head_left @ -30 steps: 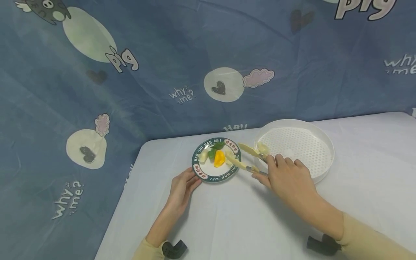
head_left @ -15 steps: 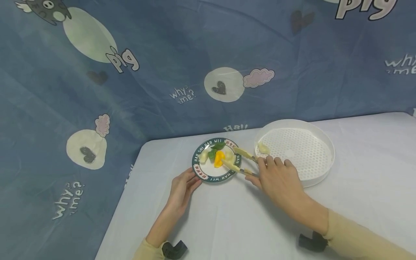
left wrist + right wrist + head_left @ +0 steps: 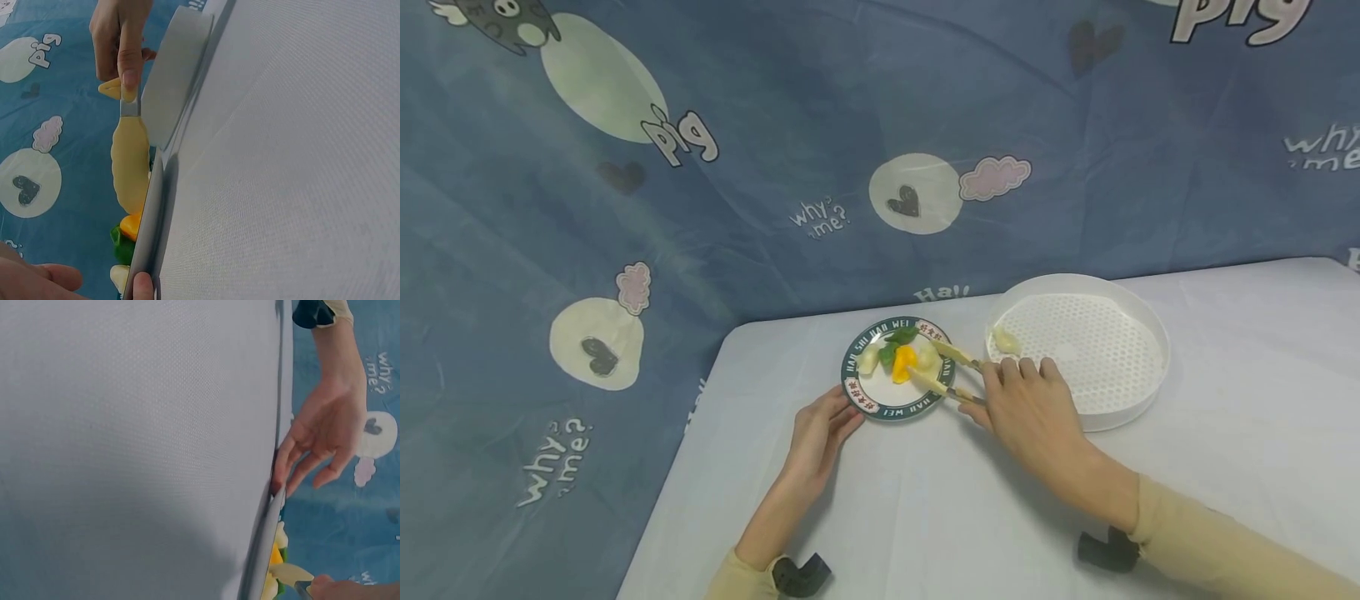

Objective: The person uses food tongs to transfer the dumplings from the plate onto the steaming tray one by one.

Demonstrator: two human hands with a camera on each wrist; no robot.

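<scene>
My left hand (image 3: 820,437) holds the near-left rim of a round plate (image 3: 895,412) with a green lettered border. On the plate lie a yellow pepper-like piece (image 3: 904,364), green pieces (image 3: 901,336) and pale pieces (image 3: 868,359). My right hand (image 3: 1030,408) grips tongs (image 3: 936,383) with yellow tips, reaching over the plate's right side. The spread tips stand on either side of one pale piece (image 3: 928,360); whether they touch it cannot be made out. In the left wrist view one yellow tong tip (image 3: 130,165) points down along the plate, beside the yellow piece.
A round white perforated tray (image 3: 1120,333) stands right of the plate, behind my right hand, with one pale piece (image 3: 1005,341) inside by its left wall. White cloth (image 3: 925,517) covers the table. A blue printed curtain (image 3: 775,125) hangs along the back.
My right hand has moved left with the tongs, bringing their tips from beside the tray to over the plate, around the pale piece. My left hand and the plate have stayed put.
</scene>
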